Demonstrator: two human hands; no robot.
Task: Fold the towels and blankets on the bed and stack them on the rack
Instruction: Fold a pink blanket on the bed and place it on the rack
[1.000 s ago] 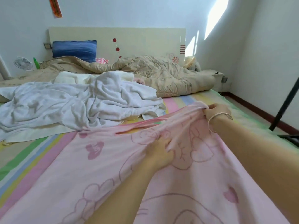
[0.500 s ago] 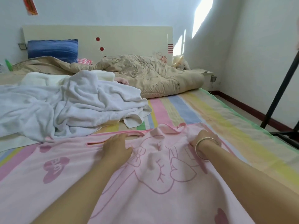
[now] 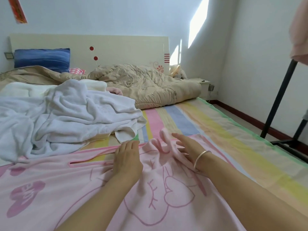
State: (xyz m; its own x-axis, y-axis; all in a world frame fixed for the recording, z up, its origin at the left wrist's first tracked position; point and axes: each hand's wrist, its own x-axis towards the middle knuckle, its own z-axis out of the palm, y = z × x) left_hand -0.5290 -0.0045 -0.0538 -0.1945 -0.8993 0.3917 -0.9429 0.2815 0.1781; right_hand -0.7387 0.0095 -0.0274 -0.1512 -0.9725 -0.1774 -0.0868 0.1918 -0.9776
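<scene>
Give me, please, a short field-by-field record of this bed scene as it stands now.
left hand: flat on the pink towel, near its far edge
right hand: fingers straight, at the towel's bunched far edge
pink towel: spread on the striped sheet
white towel: crumpled heap beyond the pink towel, to the left
quilt: tan, bunched below the headboard
pillow: blue, against the headboard
rack: black frame on the floor, right of the bed
</scene>
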